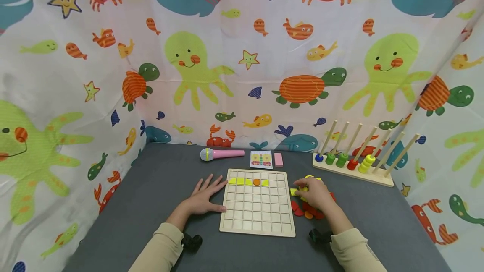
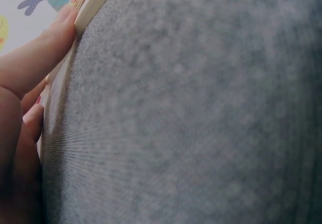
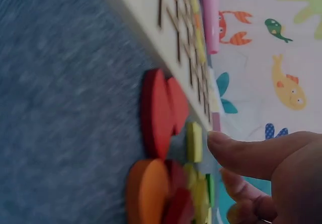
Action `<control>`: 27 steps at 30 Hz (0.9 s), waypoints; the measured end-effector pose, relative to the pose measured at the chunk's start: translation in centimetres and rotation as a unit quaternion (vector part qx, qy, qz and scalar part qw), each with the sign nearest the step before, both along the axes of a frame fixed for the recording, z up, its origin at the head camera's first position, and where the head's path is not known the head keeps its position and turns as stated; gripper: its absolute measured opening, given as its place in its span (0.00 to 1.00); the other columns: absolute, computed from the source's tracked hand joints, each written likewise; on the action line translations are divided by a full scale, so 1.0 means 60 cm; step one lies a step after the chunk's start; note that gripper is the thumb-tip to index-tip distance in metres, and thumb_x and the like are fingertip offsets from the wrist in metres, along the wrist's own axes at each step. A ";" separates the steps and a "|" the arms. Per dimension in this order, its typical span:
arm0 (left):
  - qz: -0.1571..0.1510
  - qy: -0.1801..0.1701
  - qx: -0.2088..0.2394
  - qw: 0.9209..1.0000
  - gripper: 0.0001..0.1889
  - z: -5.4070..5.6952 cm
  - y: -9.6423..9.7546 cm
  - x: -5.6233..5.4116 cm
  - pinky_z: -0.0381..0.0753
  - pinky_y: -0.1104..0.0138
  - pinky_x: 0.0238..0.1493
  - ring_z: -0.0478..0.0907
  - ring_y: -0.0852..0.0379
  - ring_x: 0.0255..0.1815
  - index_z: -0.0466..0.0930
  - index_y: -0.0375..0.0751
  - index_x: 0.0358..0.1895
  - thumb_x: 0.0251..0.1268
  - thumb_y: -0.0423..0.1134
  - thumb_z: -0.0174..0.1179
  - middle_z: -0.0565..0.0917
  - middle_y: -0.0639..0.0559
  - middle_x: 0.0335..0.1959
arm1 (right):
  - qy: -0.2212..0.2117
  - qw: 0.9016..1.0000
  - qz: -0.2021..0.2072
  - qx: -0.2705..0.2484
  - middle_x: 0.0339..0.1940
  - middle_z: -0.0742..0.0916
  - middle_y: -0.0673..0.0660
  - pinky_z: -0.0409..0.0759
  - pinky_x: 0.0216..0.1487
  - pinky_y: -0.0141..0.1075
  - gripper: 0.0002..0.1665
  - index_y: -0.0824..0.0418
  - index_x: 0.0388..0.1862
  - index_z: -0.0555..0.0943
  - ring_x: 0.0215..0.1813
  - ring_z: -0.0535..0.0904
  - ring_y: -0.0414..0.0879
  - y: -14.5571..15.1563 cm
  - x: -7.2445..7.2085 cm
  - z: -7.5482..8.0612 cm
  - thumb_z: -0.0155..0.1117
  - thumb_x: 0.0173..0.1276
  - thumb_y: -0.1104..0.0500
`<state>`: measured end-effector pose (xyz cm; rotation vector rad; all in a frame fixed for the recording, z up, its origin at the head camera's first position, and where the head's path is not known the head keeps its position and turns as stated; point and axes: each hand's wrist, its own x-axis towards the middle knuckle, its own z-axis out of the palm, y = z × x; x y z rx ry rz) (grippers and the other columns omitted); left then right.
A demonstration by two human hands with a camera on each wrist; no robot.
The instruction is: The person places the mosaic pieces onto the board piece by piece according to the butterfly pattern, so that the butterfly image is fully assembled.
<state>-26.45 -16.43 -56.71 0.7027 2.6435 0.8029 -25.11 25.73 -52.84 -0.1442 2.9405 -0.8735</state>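
A wooden grid board (image 1: 257,217) lies on the dark table, with several yellow pieces (image 1: 240,181) and one orange disc (image 1: 256,182) in a row near its top. My left hand (image 1: 204,196) rests at the board's left edge with fingers spread, the thumb and a fingertip right at the rim. To the right of the board, my right hand (image 1: 314,192) bends over a pile of flat pieces. Its thumb tip is close beside a yellow piece (image 3: 194,142), and nothing shows between thumb and fingers. Red pieces (image 3: 156,113) and an orange disc (image 3: 147,191) lie below it.
Behind the board lie a pink toy microphone (image 1: 227,153), a pattern card (image 1: 261,159) and a pink block (image 1: 278,160). A wooden peg stand (image 1: 351,171) with coloured rings stands at the back right. A printed sea-animal cloth (image 1: 242,116) hangs behind the table.
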 end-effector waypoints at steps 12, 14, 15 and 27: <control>0.011 0.003 -0.004 1.000 0.53 -0.001 0.000 -0.005 0.21 0.43 0.78 0.28 0.46 0.85 0.50 0.62 0.82 0.55 0.71 0.65 0.45 0.56 0.85 | -0.005 0.999 0.020 0.033 0.39 0.88 0.55 0.77 0.36 0.39 0.18 0.54 0.50 0.90 0.36 0.76 0.46 0.006 -0.002 -0.010 0.78 0.60 0.54; 0.009 0.001 -0.005 1.000 0.53 0.003 0.001 -0.003 0.23 0.41 0.78 0.29 0.44 0.85 0.51 0.61 0.82 0.55 0.70 0.66 0.46 0.55 0.85 | -0.005 0.999 0.020 0.030 0.38 0.87 0.54 0.79 0.38 0.41 0.16 0.54 0.47 0.91 0.37 0.77 0.46 0.006 -0.002 -0.010 0.79 0.59 0.54; 0.007 -0.001 -0.005 1.000 0.53 0.004 0.002 -0.002 0.23 0.41 0.78 0.29 0.44 0.85 0.50 0.62 0.82 0.56 0.70 0.65 0.46 0.55 0.85 | -0.005 0.999 0.020 0.025 0.37 0.87 0.53 0.79 0.39 0.41 0.14 0.54 0.44 0.90 0.37 0.77 0.46 0.006 -0.001 -0.010 0.79 0.59 0.55; 0.003 0.001 -0.002 1.000 0.53 0.004 0.002 0.001 0.25 0.39 0.78 0.31 0.41 0.85 0.52 0.58 0.82 0.56 0.70 0.66 0.48 0.51 0.84 | 0.006 0.997 -0.006 -0.074 0.37 0.89 0.51 0.80 0.34 0.36 0.08 0.54 0.40 0.87 0.35 0.81 0.46 -0.015 -0.013 0.023 0.72 0.68 0.52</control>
